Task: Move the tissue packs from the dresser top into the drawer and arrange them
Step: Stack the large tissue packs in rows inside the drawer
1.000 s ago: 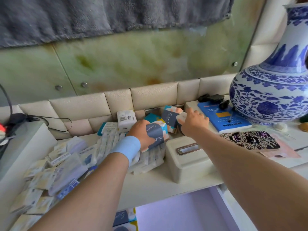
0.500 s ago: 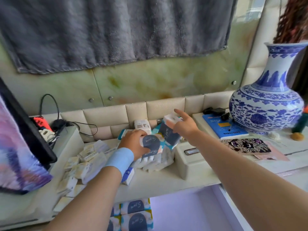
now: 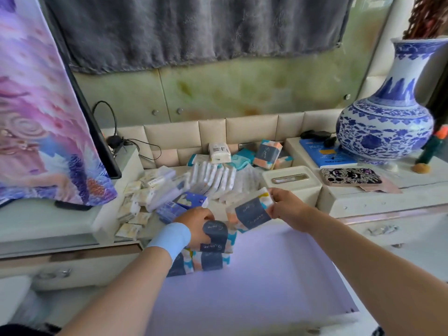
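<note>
Left hand (image 3: 197, 225), brought forward from the dresser top's rear, now grips one tissue pack (image 3: 215, 236) above the stacked packs (image 3: 206, 260) in the drawer's (image 3: 254, 287) back-left corner. Right hand (image 3: 288, 207) pinches a second pack (image 3: 252, 212) over the drawer's rear edge. Both await placement.

Both bare forearms reach forward from the bottom of the view and converge slightly. The left hand (image 3: 196, 225), with a pale blue band (image 3: 169, 238) round its wrist, lies back up with its fingers curled over a pack (image 3: 215, 235). The right hand (image 3: 288, 207) sits a little farther forward and pinches the end of a second pack (image 3: 252, 212) between thumb and fingertips. The two hands are near each other but apart.
</note>
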